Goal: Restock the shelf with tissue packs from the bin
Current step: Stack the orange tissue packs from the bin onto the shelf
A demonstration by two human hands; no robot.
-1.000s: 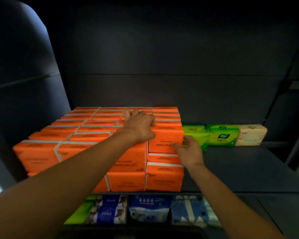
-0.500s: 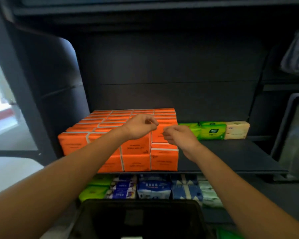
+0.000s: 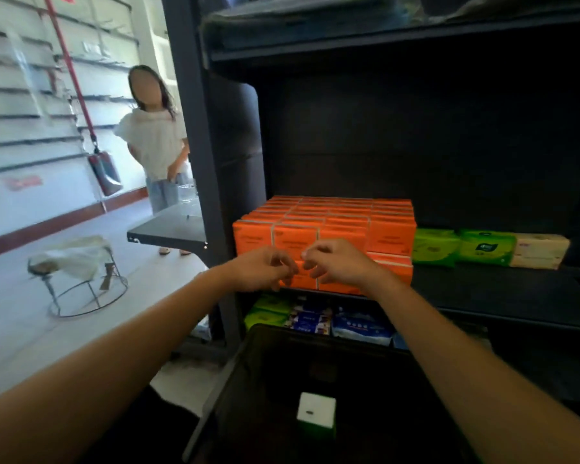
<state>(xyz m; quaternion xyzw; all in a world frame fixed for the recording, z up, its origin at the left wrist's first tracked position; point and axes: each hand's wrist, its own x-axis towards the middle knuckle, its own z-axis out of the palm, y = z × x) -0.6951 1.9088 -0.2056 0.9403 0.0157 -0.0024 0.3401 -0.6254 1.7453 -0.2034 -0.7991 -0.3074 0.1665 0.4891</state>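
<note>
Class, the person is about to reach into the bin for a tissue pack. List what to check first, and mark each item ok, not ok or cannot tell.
1. Left hand holds nothing: ok.
2. Right hand holds nothing: ok.
3. A pack lies in the bin: ok, one white and green pack shows.
4. More packs in the bin: cannot tell, its inside is dark.
5. Bare shelf to the right of the orange stack: ok.
6. Orange stack stands even: ok.
</note>
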